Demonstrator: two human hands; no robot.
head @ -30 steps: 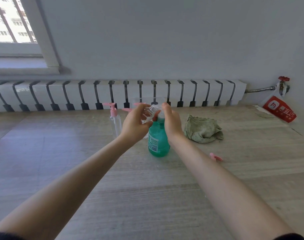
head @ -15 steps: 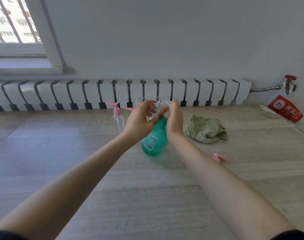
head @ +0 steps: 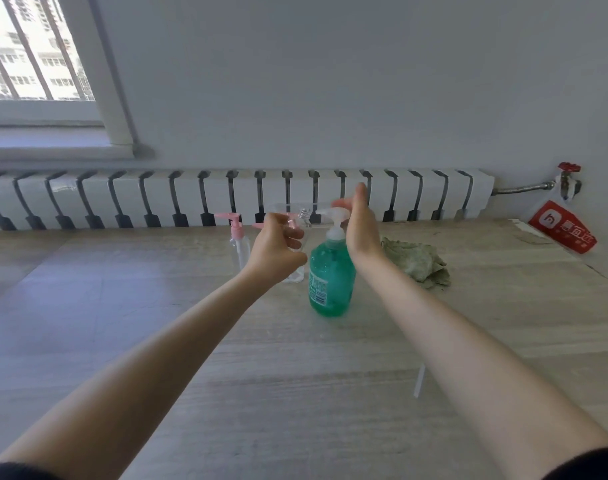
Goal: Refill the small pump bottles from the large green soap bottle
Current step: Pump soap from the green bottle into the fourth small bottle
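Green soap bottle [head: 330, 278] stands upright on the counter [head: 295, 393]. The left hand [head: 278, 251] grips a small clear bottle [head: 296, 274], its mouth just left of the white pump [head: 335, 216]. The right hand [head: 361, 226], fingers straight, is just beside the pump, nearest to press it.

2 bare forearms [head: 177, 341], bare left hand [head: 278, 247], bare right hand [head: 359, 226], dark left sleeve [head: 15, 472], dark right sleeve [head: 588, 467]

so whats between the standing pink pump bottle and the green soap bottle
In the head view, the left hand fills that gap, gripping a small clear bottle whose open threaded neck sits close to the green soap bottle pump nozzle.
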